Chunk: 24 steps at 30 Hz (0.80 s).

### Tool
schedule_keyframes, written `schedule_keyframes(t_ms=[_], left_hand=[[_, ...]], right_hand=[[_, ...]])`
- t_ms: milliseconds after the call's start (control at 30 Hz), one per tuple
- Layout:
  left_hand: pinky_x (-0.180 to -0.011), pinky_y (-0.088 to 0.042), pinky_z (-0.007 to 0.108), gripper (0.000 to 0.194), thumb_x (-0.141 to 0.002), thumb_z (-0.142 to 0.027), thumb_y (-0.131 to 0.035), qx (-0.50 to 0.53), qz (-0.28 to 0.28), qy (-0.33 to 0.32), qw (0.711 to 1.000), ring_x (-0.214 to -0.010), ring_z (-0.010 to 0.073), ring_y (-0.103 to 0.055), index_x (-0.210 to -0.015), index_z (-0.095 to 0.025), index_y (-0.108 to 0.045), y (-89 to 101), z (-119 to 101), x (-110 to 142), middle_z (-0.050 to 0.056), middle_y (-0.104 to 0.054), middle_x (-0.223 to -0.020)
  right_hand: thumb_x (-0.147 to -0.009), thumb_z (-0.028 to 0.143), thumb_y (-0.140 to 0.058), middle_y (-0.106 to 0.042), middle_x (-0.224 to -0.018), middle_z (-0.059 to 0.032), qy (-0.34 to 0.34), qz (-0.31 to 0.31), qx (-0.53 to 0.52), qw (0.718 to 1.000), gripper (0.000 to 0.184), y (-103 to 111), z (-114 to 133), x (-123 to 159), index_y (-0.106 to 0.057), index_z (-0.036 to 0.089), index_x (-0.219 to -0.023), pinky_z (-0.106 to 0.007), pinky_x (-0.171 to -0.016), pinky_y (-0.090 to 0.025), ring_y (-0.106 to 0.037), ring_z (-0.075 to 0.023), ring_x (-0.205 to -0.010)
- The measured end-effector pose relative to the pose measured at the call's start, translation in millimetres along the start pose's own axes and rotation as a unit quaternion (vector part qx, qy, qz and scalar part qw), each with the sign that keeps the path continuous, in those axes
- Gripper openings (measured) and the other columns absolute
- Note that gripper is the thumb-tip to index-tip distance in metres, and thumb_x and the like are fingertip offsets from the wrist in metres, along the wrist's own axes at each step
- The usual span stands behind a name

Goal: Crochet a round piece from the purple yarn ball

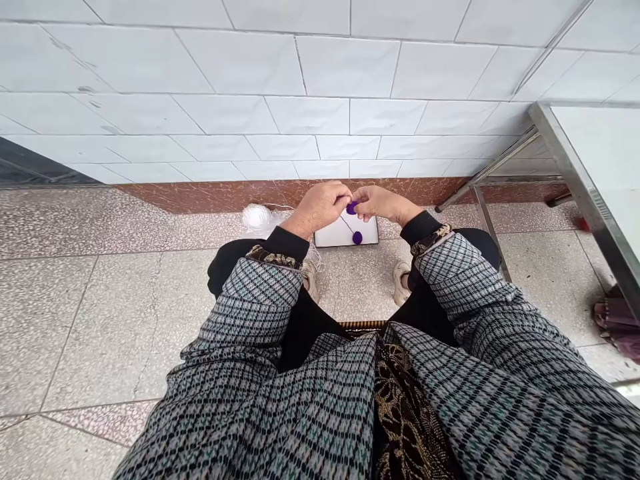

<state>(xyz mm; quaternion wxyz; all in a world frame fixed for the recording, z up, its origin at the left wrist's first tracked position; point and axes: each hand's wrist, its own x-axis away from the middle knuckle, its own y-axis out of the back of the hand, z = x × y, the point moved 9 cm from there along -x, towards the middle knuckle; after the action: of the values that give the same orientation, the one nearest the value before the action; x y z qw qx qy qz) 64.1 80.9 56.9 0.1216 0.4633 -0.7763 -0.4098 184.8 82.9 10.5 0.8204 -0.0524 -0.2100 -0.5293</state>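
My left hand (323, 205) and my right hand (384, 203) meet in front of me, fingertips nearly touching. A small fuzzy purple round piece (352, 208) sits at the fingertips, pinched by my right hand. The thumb and fingers of my left hand are pressed together right beside it; whatever they grip is too small to make out. Lower down, a purple ball, seemingly yarn (357, 237), shows over a white tray or board (330, 235) with a dark rim. Between the left fingers and that ball runs a thin dark thread (347, 224).
White yarn (257, 217) lies on the speckled floor left of the tray, with loose white strands (315, 259) near my left shoe. A metal-framed table (590, 180) stands at the right. The tiled wall (345, 113) rises just beyond my hands.
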Motion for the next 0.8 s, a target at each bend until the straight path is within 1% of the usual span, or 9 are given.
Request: schedule_keyframes(t_ms=[100,167,233,300,400,500,600,700,800], left_hand=[[-0.093,-0.055,0.039,0.021,-0.097,-0.017,-0.058,-0.016,-0.027,0.043,0.999,-0.092,0.0236,-0.07,-0.086,-0.021,-0.076,4.2,12,-2,0.008,-0.08,-0.096],[-0.089,-0.054,0.037,0.02,-0.098,-0.019,-0.06,-0.009,-0.034,0.064,0.997,-0.089,0.0234,-0.069,-0.085,-0.021,-0.076,3.8,17,-2,0.007,-0.079,-0.091],[-0.084,-0.053,0.036,0.02,-0.099,-0.022,-0.061,-0.006,-0.033,0.072,0.997,-0.086,0.0235,-0.069,-0.086,-0.021,-0.076,1.6,18,-2,0.006,-0.078,-0.086],[-0.082,-0.052,0.035,0.021,-0.1,-0.023,-0.06,-0.011,-0.018,0.061,0.998,-0.084,0.0235,-0.069,-0.088,-0.02,-0.077,-2.9,14,-2,0.006,-0.078,-0.084],[-0.082,-0.053,0.034,0.024,-0.101,-0.021,-0.057,-0.015,0.036,0.022,0.999,-0.083,0.0219,-0.07,-0.09,-0.02,-0.078,-15.5,5,-1,0.006,-0.079,-0.086],[-0.085,-0.054,0.034,0.024,-0.101,-0.021,-0.057,-0.022,0.089,-0.015,0.996,-0.087,0.0213,-0.072,-0.09,-0.021,-0.079,-27.9,-2,1,0.007,-0.083,-0.092],[-0.089,-0.055,0.036,0.025,-0.1,-0.021,-0.056,-0.029,0.103,-0.047,0.993,-0.093,0.0225,-0.074,-0.093,-0.022,-0.08,-32.8,-5,1,0.008,-0.084,-0.099],[-0.088,-0.055,0.037,0.025,-0.101,-0.022,-0.056,-0.045,0.078,-0.052,0.995,-0.094,0.0232,-0.073,-0.092,-0.022,-0.08,-27.7,-4,0,0.009,-0.082,-0.098],[-0.088,-0.054,0.038,0.024,-0.1,-0.02,-0.057,-0.058,0.019,-0.018,0.998,-0.093,0.023,-0.071,-0.089,-0.021,-0.078,-12.6,2,-2,0.009,-0.08,-0.097]], right_hand=[[-0.087,-0.009,-0.077,-0.069,-0.067,0.0006,0.007,0.036,-0.067,0.997,0.03,-5,4,4,-0.069,0.019,-0.081,-0.02,-0.057,-0.057,-0.061,-0.0106,-0.061],[-0.089,-0.005,-0.079,-0.07,-0.072,0.0019,0.021,0.035,-0.14,0.989,0.026,-2,8,6,-0.068,0.018,-0.086,-0.021,-0.065,-0.061,-0.062,-0.0092,-0.063],[-0.092,-0.001,-0.079,-0.07,-0.075,0.0021,0.034,0.026,-0.201,0.979,0.021,3,11,7,-0.068,0.017,-0.091,-0.02,-0.071,-0.063,-0.063,-0.0081,-0.066],[-0.093,0.001,-0.078,-0.07,-0.075,0.0029,0.047,0.007,-0.241,0.969,0.019,9,14,7,-0.067,0.017,-0.096,-0.019,-0.074,-0.063,-0.063,-0.0074,-0.066],[-0.094,0.0,-0.076,-0.068,-0.072,0.0061,0.055,-0.027,-0.265,0.962,0.023,15,14,7,-0.065,0.018,-0.103,-0.019,-0.071,-0.061,-0.06,-0.0072,-0.061],[-0.096,-0.004,-0.071,-0.065,-0.069,0.0065,0.04,-0.067,-0.24,0.968,0.024,19,10,4,-0.063,0.019,-0.099,-0.018,-0.064,-0.057,-0.058,-0.0071,-0.057],[-0.096,-0.009,-0.068,-0.063,-0.064,0.0053,0.021,-0.107,-0.168,0.98,0.029,23,5,2,-0.062,0.019,-0.089,-0.016,-0.06,-0.053,-0.057,-0.0074,-0.056],[-0.09,-0.015,-0.071,-0.062,-0.063,0.0047,0.009,-0.121,-0.058,0.991,0.035,22,3,0,-0.063,0.018,-0.083,-0.018,-0.054,-0.047,-0.054,-0.0084,-0.056],[-0.084,-0.018,-0.075,-0.065,-0.067,0.0025,-0.001,-0.072,0.005,0.997,0.037,11,1,0,-0.066,0.017,-0.079,-0.021,-0.054,-0.047,-0.057,-0.0096,-0.059]])
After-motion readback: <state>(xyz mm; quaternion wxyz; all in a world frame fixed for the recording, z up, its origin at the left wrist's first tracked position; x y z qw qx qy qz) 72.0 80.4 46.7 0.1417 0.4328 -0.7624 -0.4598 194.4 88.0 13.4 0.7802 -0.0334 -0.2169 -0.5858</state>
